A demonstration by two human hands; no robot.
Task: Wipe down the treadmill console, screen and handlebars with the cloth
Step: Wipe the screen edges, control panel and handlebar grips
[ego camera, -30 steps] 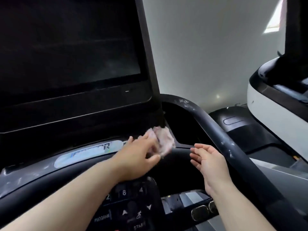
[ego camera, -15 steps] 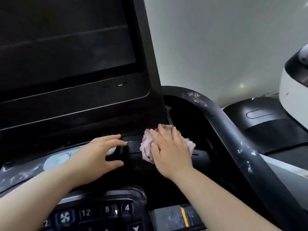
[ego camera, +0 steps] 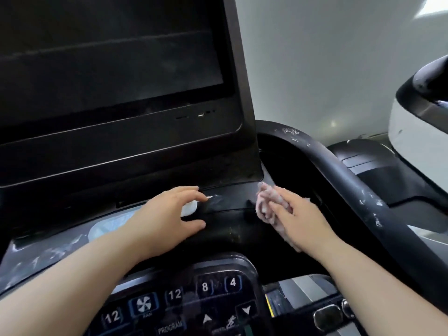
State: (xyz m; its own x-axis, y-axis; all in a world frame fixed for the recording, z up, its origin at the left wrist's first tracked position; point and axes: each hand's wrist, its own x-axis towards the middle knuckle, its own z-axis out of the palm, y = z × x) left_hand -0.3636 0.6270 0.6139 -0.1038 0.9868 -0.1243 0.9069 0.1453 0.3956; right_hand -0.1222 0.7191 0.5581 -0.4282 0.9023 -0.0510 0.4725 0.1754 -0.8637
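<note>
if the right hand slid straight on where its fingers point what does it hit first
Likely the lower corner of the screen housing, just past the cloth under the right hand; depth unclear.

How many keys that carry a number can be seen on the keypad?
4. One 12 key sits left of the fan key, another 12 key right of it, then the 8 key and the 4 key. More may be cut off below.

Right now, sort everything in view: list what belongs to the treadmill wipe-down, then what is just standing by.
Belongs to the job:
cloth, under the right hand
console
screen
handlebar, flecked white
keypad
left hand, resting on the console

Just standing by:
white machine on the right
wall behind
</note>
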